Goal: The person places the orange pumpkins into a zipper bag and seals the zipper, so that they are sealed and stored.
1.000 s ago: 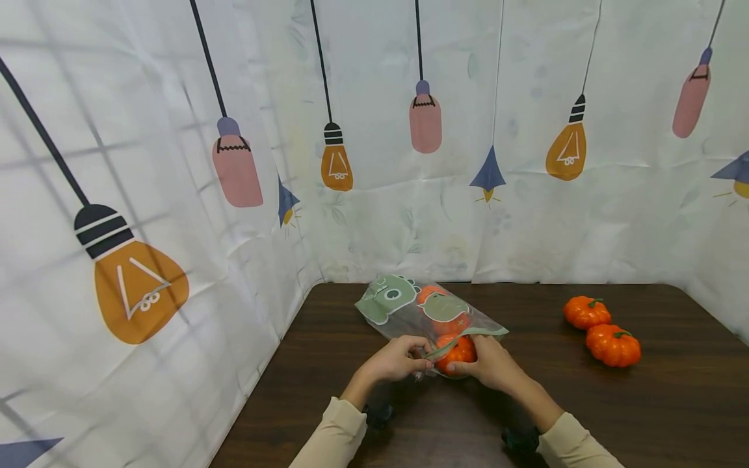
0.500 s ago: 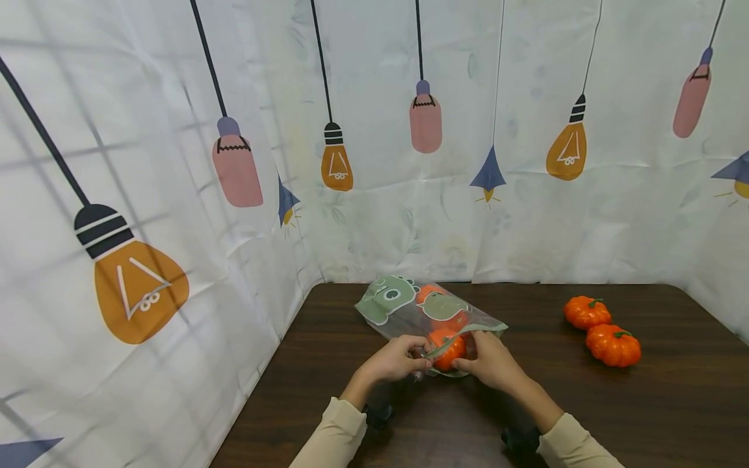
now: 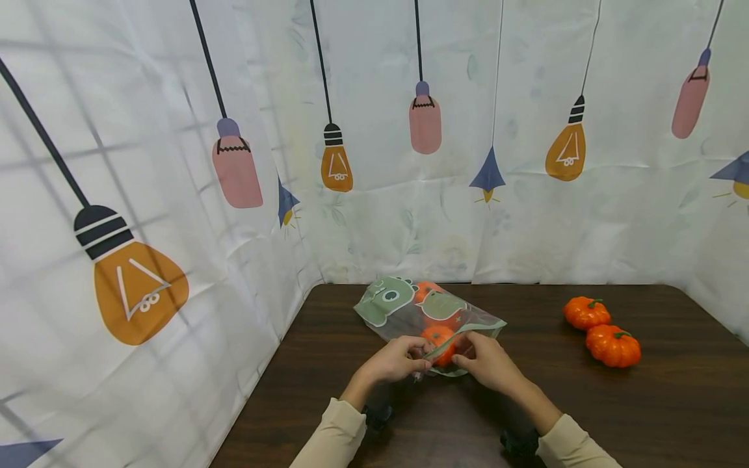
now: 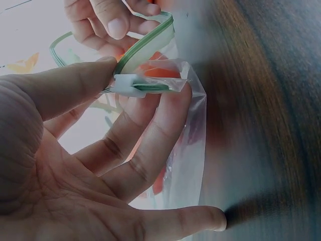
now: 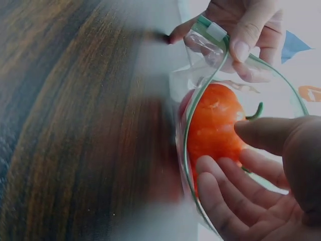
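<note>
A clear zip bag (image 3: 389,300) with green cartoon prints lies on the table, its green-edged mouth facing me. Inside it are several orange toy pumpkins, the nearest one (image 5: 213,125) just within the mouth. My left hand (image 3: 393,361) pinches the bag's edge at the white zip slider (image 4: 129,85) between thumb and fingers, little finger stretched out. At the opening, my right hand (image 3: 490,364) has its fingers loosely bent and spread. Its thumb tip and fingertips are right at the nearest pumpkin's side in the right wrist view, without wrapping round it.
Two more orange toy pumpkins stand together on the right of the table, one farther back (image 3: 587,313) and one nearer (image 3: 613,346). The dark wooden table (image 3: 673,416) ends at a white printed curtain (image 3: 374,227) behind and at the left.
The nearest pumpkin has moved left and deeper into the bag, away from my right hand, whose grip has loosened as it follows slightly left. My left hand keeps its pinch.
</note>
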### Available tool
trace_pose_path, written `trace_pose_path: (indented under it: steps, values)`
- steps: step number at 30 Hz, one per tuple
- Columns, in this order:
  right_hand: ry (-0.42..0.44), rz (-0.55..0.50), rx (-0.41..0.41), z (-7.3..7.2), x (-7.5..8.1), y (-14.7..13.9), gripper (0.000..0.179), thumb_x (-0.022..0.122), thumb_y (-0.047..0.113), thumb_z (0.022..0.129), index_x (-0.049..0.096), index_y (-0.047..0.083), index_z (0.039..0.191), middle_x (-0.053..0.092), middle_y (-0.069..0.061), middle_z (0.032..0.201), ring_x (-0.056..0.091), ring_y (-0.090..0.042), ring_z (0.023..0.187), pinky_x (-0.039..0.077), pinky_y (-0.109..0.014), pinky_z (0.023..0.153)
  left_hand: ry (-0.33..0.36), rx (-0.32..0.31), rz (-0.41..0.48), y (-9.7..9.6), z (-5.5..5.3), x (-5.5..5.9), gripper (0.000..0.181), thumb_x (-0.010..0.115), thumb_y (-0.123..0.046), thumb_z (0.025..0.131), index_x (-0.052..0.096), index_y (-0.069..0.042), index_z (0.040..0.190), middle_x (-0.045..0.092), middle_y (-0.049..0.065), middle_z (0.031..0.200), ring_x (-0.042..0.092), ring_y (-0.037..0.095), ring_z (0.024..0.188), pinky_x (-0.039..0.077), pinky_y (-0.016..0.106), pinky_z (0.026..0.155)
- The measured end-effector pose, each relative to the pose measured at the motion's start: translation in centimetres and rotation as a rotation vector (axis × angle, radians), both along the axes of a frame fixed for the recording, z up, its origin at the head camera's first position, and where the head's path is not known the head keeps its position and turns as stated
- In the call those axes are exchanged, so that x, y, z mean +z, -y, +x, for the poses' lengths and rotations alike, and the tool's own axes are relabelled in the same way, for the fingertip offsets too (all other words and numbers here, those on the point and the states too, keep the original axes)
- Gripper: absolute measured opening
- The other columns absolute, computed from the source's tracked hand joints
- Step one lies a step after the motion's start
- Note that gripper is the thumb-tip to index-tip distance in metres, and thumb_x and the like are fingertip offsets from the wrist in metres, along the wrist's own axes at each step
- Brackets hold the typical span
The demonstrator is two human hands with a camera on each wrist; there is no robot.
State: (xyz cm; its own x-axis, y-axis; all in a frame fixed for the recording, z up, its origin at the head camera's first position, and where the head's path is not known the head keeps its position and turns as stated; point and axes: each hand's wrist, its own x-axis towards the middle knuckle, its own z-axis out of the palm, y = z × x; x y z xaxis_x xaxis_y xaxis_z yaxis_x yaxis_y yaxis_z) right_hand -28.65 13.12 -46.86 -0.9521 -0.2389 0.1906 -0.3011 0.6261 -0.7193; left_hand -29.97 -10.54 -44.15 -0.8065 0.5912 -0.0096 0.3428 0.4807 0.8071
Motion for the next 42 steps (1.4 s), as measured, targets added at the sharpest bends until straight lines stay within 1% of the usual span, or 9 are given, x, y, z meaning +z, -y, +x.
trace_pose_path:
  steps: [5,8,12,17,21,27,31,35,42]
  values:
    - [0.009,-0.01,0.168,-0.2,-0.1,-0.4,0.031,0.073,0.02,0.095,0.064,0.008,0.122,0.071,-0.01,0.114,0.072,-0.021,0.093,0.057,-0.028,0.07,0.003,0.013,0.007,0.0,0.0,-0.1,0.004,0.069,-0.006,0.096,0.067,-0.009,0.095,0.07,0.014,0.08,0.063,0.022,0.066,0.046,0.023,0.058]
    - [0.018,0.007,0.248,-0.3,0.0,-0.6,0.036,0.071,0.021,0.097,0.061,0.009,0.13,0.068,-0.013,0.121,0.07,-0.022,0.095,0.055,-0.028,0.07,-0.008,0.016,-0.007,0.1,0.0,-0.1,0.003,0.07,-0.007,0.095,0.067,-0.008,0.097,0.07,0.012,0.08,0.062,0.017,0.066,0.046,0.023,0.058]
    - [0.021,0.039,0.315,-0.1,0.0,-0.7,0.05,0.07,0.022,0.097,0.054,0.007,0.142,0.061,-0.017,0.133,0.067,-0.023,0.097,0.054,-0.03,0.072,-0.035,0.023,-0.037,0.1,-0.1,-0.2,0.005,0.071,-0.009,0.095,0.067,-0.007,0.098,0.067,0.004,0.077,0.061,0.015,0.066,0.044,0.022,0.058]
    - [0.028,0.058,0.379,0.1,0.0,-0.8,0.061,0.067,0.025,0.099,0.044,0.003,0.151,0.047,-0.026,0.15,0.067,-0.032,0.106,0.056,-0.035,0.075,-0.049,0.019,-0.049,0.1,-0.2,-0.2,0.005,0.071,-0.009,0.095,0.067,-0.009,0.098,0.065,-0.001,0.078,0.062,0.013,0.067,0.045,0.022,0.059]
    - [0.049,0.075,0.393,0.0,-0.1,-0.8,0.059,0.065,0.026,0.101,0.043,0.007,0.153,0.041,-0.025,0.155,0.064,-0.032,0.111,0.056,-0.038,0.078,-0.063,0.008,-0.057,0.1,-0.2,-0.2,0.005,0.071,-0.009,0.095,0.067,-0.008,0.098,0.065,-0.001,0.078,0.06,0.01,0.067,0.046,0.022,0.06]
    - [0.079,0.083,0.418,0.0,-0.2,-0.7,0.062,0.063,0.028,0.102,0.039,0.012,0.156,0.033,-0.024,0.16,0.061,-0.034,0.119,0.055,-0.048,0.086,-0.077,0.003,-0.057,0.2,-0.1,-0.1,0.005,0.072,-0.009,0.094,0.068,-0.008,0.097,0.065,0.0,0.075,0.058,0.008,0.065,0.044,0.022,0.058]
    - [0.088,0.074,0.427,0.0,-0.1,-0.7,0.063,0.063,0.028,0.102,0.037,0.013,0.158,0.033,-0.024,0.16,0.061,-0.035,0.119,0.055,-0.048,0.085,-0.071,0.005,-0.051,0.2,-0.1,-0.1,0.005,0.072,-0.009,0.094,0.068,-0.008,0.097,0.064,0.0,0.075,0.058,0.008,0.064,0.044,0.022,0.058]
    - [0.087,0.08,0.415,0.0,0.1,-1.0,0.059,0.064,0.029,0.102,0.043,0.01,0.153,0.041,-0.024,0.155,0.062,-0.033,0.116,0.056,-0.045,0.085,-0.064,0.013,-0.046,0.1,0.0,-0.2,0.005,0.071,-0.009,0.095,0.067,-0.009,0.098,0.064,0.0,0.076,0.059,0.01,0.065,0.045,0.022,0.058]
    - [0.078,0.042,0.402,-0.3,1.3,-2.2,0.04,0.063,0.026,0.102,0.057,0.008,0.138,0.061,-0.018,0.136,0.065,-0.032,0.113,0.057,-0.038,0.084,-0.034,0.027,-0.016,0.2,0.1,-0.2,0.005,0.071,-0.008,0.095,0.067,-0.008,0.097,0.069,0.01,0.078,0.061,0.014,0.064,0.044,0.022,0.057]
